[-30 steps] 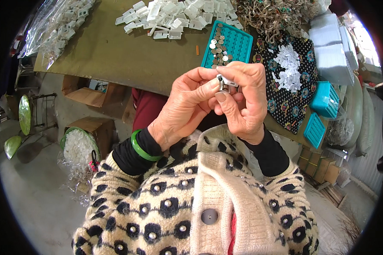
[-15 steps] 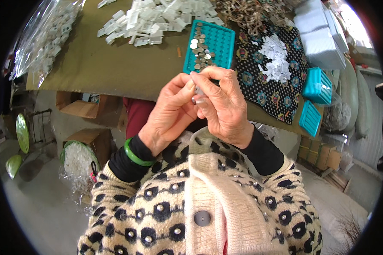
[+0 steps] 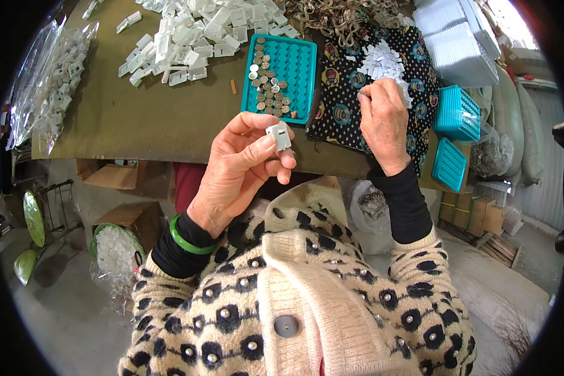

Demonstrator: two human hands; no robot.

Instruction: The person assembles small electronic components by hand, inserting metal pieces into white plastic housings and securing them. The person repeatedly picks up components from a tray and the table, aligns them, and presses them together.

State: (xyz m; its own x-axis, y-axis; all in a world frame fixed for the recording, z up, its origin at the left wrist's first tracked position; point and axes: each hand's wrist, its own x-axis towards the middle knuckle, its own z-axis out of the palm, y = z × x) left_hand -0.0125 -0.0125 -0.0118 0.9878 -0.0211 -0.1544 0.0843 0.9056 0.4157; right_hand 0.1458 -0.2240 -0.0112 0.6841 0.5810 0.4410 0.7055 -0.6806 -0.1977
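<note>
In front of me, just off the table's near edge, my left hand (image 3: 244, 160) pinches a small white plastic case (image 3: 279, 135) with a dark slot between thumb and forefinger. My right hand (image 3: 385, 122) is at the near side of a heap of small white slips (image 3: 382, 61) on a dotted black cloth (image 3: 338, 119). Its fingers are drawn together, and whatever they may hold is hidden. Beyond my left hand lies a teal dimpled tray (image 3: 301, 75) with many small round metal discs (image 3: 271, 94), mostly along its left side and near end.
A big pile of white plastic cases (image 3: 200, 37) covers the table's far middle. Left of it is a clear bag of parts (image 3: 50, 94). Tangled brownish strands (image 3: 338, 19) lie at the back. Stacked teal trays (image 3: 457, 113) and white trays (image 3: 457, 50) stand at the right.
My hands, together half a second ago, are now apart. The right has moved right to the slips; the left has stayed near the middle, with the white case now plainly visible.
</note>
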